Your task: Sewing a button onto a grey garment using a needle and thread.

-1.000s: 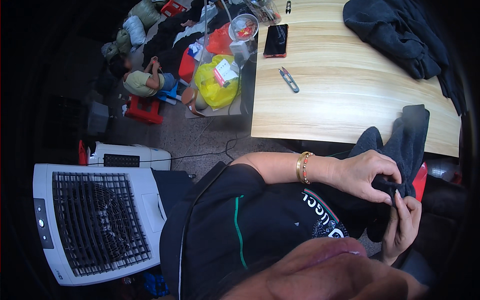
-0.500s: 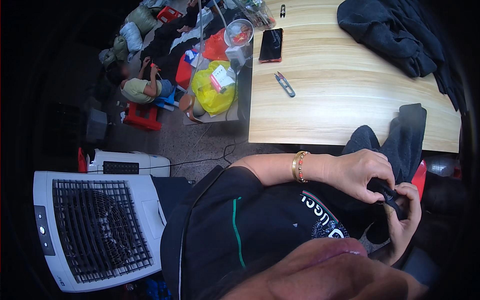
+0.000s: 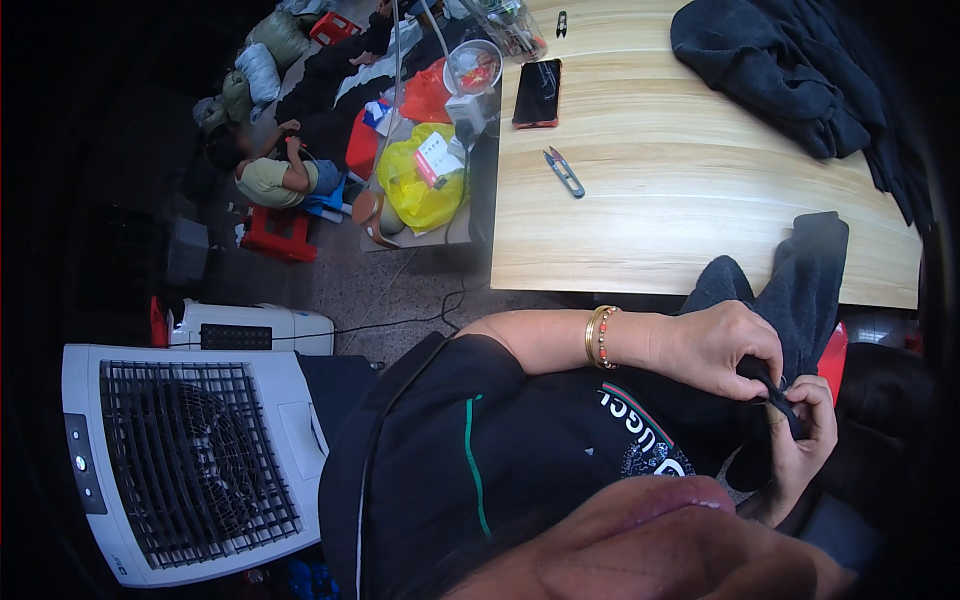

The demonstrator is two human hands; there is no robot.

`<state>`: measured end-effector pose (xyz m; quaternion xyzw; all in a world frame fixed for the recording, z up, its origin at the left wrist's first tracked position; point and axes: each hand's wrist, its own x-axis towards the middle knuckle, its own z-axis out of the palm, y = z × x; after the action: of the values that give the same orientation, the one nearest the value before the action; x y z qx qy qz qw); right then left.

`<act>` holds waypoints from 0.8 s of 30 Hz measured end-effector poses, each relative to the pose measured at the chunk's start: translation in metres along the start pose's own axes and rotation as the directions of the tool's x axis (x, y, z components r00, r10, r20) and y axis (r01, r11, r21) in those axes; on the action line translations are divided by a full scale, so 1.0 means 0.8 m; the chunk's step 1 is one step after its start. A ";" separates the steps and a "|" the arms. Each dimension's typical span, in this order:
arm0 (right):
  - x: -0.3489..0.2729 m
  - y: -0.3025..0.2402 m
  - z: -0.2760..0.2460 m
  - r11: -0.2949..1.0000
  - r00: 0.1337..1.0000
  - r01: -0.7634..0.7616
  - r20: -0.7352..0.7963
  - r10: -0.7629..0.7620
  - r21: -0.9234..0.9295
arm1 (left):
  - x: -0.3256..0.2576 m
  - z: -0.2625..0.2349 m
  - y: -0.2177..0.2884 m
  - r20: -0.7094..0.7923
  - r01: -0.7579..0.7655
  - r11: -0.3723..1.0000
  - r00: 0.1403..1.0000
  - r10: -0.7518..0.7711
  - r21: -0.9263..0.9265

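Observation:
My left hand (image 3: 722, 350), with gold and beaded bracelets on its wrist, is closed in a pinch on a dark fabric edge (image 3: 780, 397). Facing it, my right hand (image 3: 806, 436) has its fingers bent round the same edge. The two hands almost touch, and the fingers hide part of the cloth. Next to them, dark grey garment cloth (image 3: 812, 265) hangs over the near edge of the wooden table (image 3: 640, 220). Whether a needle or other small tool is between the fingers cannot be made out.
On the table lie thread snips (image 3: 564, 173), a phone (image 3: 538, 94), smaller dark snips (image 3: 562, 24) and a heap of dark cloth (image 3: 775, 75). A yellow bag (image 3: 420, 180) sits left of it. An air cooler (image 3: 190, 460) stands at left. Another person (image 3: 280, 176) sits beyond.
My hands stay at the cloth edge; the right fingers have shifted slightly and closed nearer to the left hand. The view has moved a little. The other person's hands have moved.

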<state>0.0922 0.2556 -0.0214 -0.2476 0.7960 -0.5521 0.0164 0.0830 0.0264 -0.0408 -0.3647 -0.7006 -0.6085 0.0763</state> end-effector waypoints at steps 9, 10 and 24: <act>-0.005 -0.003 0.009 0.985 0.984 0.068 -0.154 -0.093 -0.161 | 0.014 0.020 0.000 -0.151 -0.105 0.910 0.972 0.178 0.402; -0.005 -0.002 0.011 0.984 0.984 0.072 -0.150 -0.097 -0.163 | 0.015 0.021 -0.002 -0.167 -0.133 0.852 0.954 0.249 0.507; -0.068 0.008 -0.038 0.952 0.962 -0.253 -0.151 0.229 -0.173 | 0.007 -0.009 -0.021 -0.115 -0.111 0.851 0.974 0.196 0.513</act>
<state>0.1283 0.3063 -0.0286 -0.1125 0.8689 -0.4819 0.0083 0.0665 0.0223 -0.0497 -0.3360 -0.7951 -0.4241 0.2740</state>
